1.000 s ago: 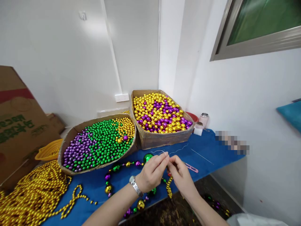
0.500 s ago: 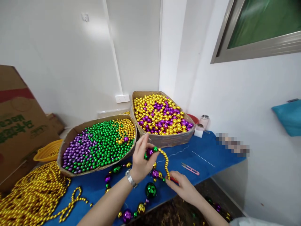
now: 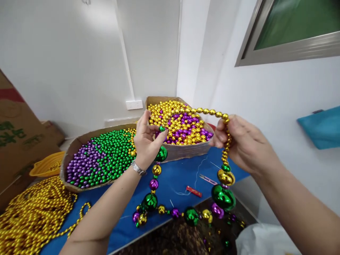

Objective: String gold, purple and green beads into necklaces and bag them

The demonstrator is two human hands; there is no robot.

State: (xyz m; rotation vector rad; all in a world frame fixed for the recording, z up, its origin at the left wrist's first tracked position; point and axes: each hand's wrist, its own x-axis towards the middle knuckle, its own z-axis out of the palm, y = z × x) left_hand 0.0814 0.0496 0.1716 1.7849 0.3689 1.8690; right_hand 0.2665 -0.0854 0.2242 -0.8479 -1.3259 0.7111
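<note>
Both hands hold up a bead necklace point(image 3: 207, 111) above the blue table point(image 3: 170, 177). My left hand point(image 3: 147, 140), with a watch on the wrist, is closed on one side of it near a green bead. My right hand point(image 3: 243, 145) grips the other side, where small gold beads run down to large gold, green and purple ones. The lower loop point(image 3: 186, 212) of big beads hangs down to the table's front edge.
Two cardboard trays hold loose beads: green, purple and gold point(image 3: 106, 156), and gold with purple point(image 3: 180, 124). A heap of gold bead strings point(image 3: 32, 216) lies at left. A red lighter point(image 3: 193, 191), pink snips point(image 3: 208, 179) and thread lie on the cloth.
Both hands have risen from the table and spread apart, lifting the finished necklace into an open loop. The view has tilted a little.
</note>
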